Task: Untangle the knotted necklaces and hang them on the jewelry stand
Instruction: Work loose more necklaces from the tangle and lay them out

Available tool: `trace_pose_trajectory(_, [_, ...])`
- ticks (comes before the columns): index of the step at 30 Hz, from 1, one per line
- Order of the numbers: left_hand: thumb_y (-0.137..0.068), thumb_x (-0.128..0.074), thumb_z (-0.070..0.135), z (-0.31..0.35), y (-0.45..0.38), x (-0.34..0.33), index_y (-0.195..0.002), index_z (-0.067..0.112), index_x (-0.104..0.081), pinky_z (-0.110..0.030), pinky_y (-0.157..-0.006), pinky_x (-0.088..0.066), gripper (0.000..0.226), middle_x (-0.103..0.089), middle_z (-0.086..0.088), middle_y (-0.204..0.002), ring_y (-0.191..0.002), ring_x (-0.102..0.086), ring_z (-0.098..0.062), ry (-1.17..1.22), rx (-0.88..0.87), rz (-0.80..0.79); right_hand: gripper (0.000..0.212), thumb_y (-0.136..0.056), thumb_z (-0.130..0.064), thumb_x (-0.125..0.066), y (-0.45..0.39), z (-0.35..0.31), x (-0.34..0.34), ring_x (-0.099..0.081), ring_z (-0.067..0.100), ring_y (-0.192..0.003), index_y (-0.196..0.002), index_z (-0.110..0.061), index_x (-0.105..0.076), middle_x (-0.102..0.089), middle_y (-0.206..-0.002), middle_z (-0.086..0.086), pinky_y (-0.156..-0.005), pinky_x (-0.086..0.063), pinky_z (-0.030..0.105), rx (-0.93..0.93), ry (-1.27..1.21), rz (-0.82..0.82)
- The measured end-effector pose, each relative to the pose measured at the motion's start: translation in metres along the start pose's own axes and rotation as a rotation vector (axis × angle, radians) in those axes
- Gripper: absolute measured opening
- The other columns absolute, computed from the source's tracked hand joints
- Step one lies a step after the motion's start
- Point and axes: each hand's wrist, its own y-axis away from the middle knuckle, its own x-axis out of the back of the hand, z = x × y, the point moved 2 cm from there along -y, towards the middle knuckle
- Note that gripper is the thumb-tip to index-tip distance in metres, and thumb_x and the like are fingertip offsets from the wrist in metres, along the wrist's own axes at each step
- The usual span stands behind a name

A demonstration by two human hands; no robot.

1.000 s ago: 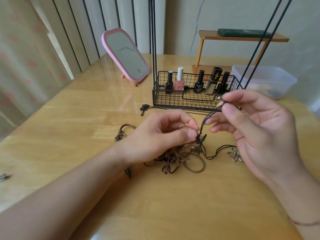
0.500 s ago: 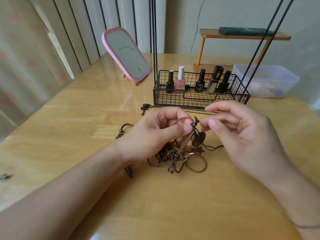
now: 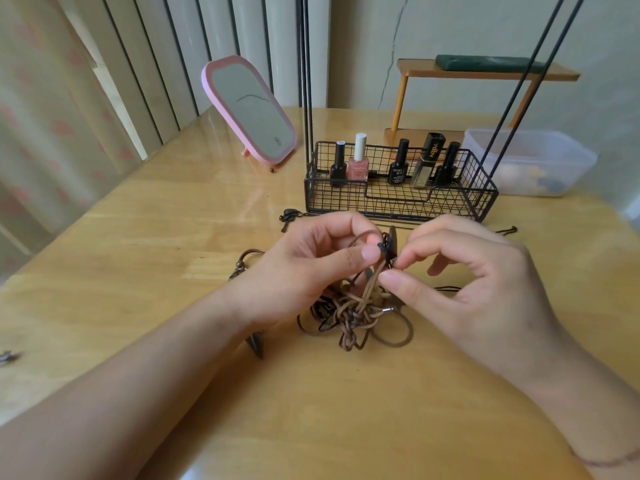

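Now both hands are working closer: the left hand (image 3: 311, 261) and right hand (image 3: 460, 282) are each pinching a cord above the knotted necklaces (image 3: 353, 313), in front of the wire jewelry stand (image 3: 398, 202); nothing is hanging yet.

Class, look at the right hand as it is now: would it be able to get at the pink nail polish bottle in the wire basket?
Probably not right away: the right hand is pinching the tangled necklace cords. Otherwise the way looks free, since the pink nail polish bottle stands in the open-topped wire basket just beyond.
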Motion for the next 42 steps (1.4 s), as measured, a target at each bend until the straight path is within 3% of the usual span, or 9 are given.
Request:
trace_pose_trajectory(7, [-0.088,-0.059,0.009,-0.003,0.0,0.001,-0.099,0.009,-0.059,-0.017,-0.064,-0.049,0.01,-0.061,0.006,-0.074,-0.064,-0.057,-0.005,0.028,-0.015,-0.004,0.012,-0.08,-0.038,-0.073,0.001,-0.002,-0.002,-0.07,0.012,-0.081,-0.087,-0.031,-0.068,-0.071,-0.086,-0.013,-0.07,-0.057,0.024,-0.154,-0.21,0.006])
trace_pose_trajectory(11, [-0.087,-0.06,0.008,-0.002,0.0,0.004,-0.115,0.012,-0.056,-0.019,-0.064,-0.049,0.028,-0.061,0.003,-0.073,-0.063,-0.057,-0.008,0.079,-0.019,0.016,0.033,-0.073,-0.027,-0.082,0.001,0.0,-0.004,-0.072,0.013,-0.084,-0.099,-0.025,-0.062,-0.075,-0.088,-0.006,-0.079,-0.054,0.021,-0.292,-0.392,-0.165])
trace_pose_trajectory(14, [-0.088,-0.064,0.009,0.0,0.001,0.006,-0.121,0.018,-0.058,-0.019,-0.065,-0.05,0.034,-0.065,0.002,-0.074,-0.065,-0.062,-0.009,0.122,-0.021,0.02,0.032,-0.076,-0.018,-0.076,0.001,0.001,-0.007,-0.072,0.017,-0.088,-0.103,-0.022,-0.059,-0.076,-0.092,0.001,-0.084,-0.055,0.025,-0.316,-0.45,-0.232])
trace_pose_trajectory(17, [-0.084,-0.065,0.016,0.001,0.002,0.007,-0.115,0.023,-0.07,-0.019,-0.064,-0.051,0.032,-0.068,0.002,-0.074,-0.064,-0.063,-0.008,0.163,0.007,0.046,0.02,-0.083,-0.012,-0.074,-0.001,-0.001,-0.004,-0.071,0.013,-0.078,-0.098,-0.017,-0.063,-0.074,-0.084,0.0,-0.073,-0.054,0.019,-0.278,-0.49,-0.127])
trace_pose_trajectory(21, [-0.077,-0.068,0.021,0.001,0.002,0.009,-0.101,0.026,-0.077,-0.018,-0.063,-0.05,0.026,-0.069,0.003,-0.073,-0.064,-0.061,-0.006,0.162,0.052,0.092,0.011,-0.089,-0.022,-0.072,-0.005,-0.002,0.008,-0.066,0.013,-0.064,-0.099,-0.022,-0.067,-0.072,-0.076,-0.001,-0.062,-0.05,0.017,-0.217,-0.426,-0.017])
trace_pose_trajectory(28, [-0.087,-0.071,0.007,-0.002,0.002,0.01,-0.097,0.023,-0.073,-0.021,-0.067,-0.054,0.019,-0.071,0.001,-0.078,-0.069,-0.065,-0.009,0.106,0.012,0.073,0.013,-0.086,-0.013,-0.061,-0.002,-0.005,0.005,-0.049,0.018,-0.042,-0.088,-0.022,-0.071,-0.071,-0.071,0.012,-0.046,-0.042,0.024,-0.329,-0.538,-0.171])
trace_pose_trajectory(32, [-0.082,-0.075,0.014,-0.001,0.001,0.011,-0.097,0.023,-0.072,-0.022,-0.068,-0.053,0.017,-0.071,0.0,-0.079,-0.07,-0.066,-0.011,0.075,-0.007,0.089,0.017,-0.075,-0.031,-0.077,0.002,-0.004,0.004,-0.051,0.011,-0.05,-0.089,-0.027,-0.07,-0.063,-0.068,0.003,-0.05,-0.042,0.02,-0.29,-0.395,-0.169])
trace_pose_trajectory(36, [-0.085,-0.071,0.009,-0.002,0.001,0.01,-0.097,0.022,-0.072,-0.021,-0.066,-0.054,0.018,-0.069,0.0,-0.077,-0.067,-0.066,-0.011,0.086,-0.011,0.06,0.009,-0.079,-0.027,-0.076,0.0,-0.001,0.006,-0.035,0.006,-0.051,-0.084,-0.028,-0.069,-0.039,-0.055,-0.003,-0.052,-0.034,0.013,-0.237,-0.199,-0.069])
trace_pose_trajectory(42, [-0.089,-0.058,0.007,-0.002,0.001,0.008,-0.103,0.021,-0.07,-0.025,-0.066,-0.056,0.023,-0.067,-0.003,-0.082,-0.066,-0.068,-0.016,0.128,0.015,0.002,0.01,-0.087,-0.022,-0.069,-0.007,-0.005,0.008,-0.035,0.006,-0.049,-0.08,-0.016,-0.065,-0.046,-0.058,-0.002,-0.048,-0.032,0.012,-0.369,-0.506,-0.103])
